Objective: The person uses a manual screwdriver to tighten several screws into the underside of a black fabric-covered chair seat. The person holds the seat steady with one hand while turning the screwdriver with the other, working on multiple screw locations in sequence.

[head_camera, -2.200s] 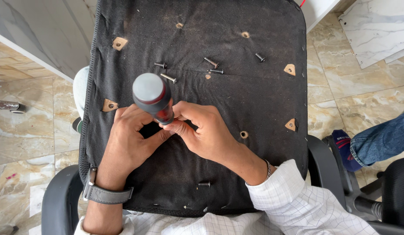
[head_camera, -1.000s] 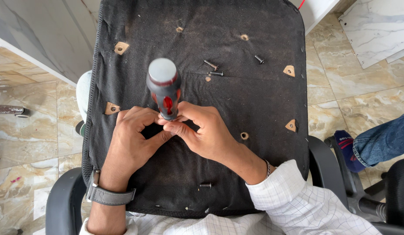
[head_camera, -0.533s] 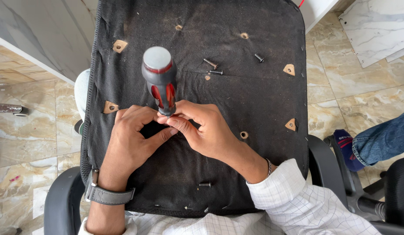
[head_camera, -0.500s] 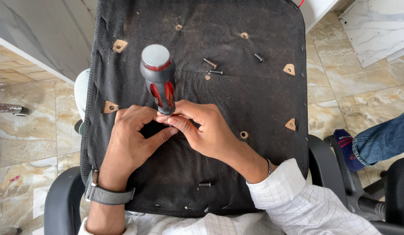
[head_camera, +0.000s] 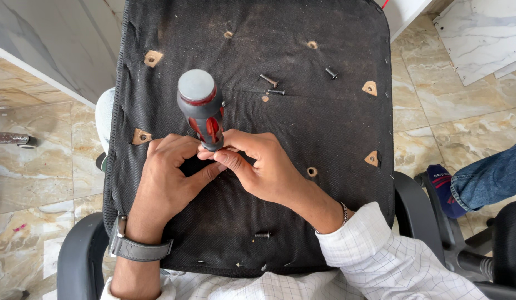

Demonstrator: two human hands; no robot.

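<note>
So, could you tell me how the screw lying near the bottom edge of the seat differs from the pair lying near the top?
The lower screw lies alone, close to the person's arms; the upper pair lie side by side beyond the screwdriver, which both hands grip. The lower one lies level across the picture; in the pair, one is slanted. All are dark, loose and rest on the black fabric.

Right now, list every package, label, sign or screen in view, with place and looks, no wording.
No packages, signs or screens in view.
Shoe: right edge on the marble floor, dark blue with a red patch and a small pale printed mark on its upper.
Wristwatch: on the left wrist, dark strap, face hidden.
</note>
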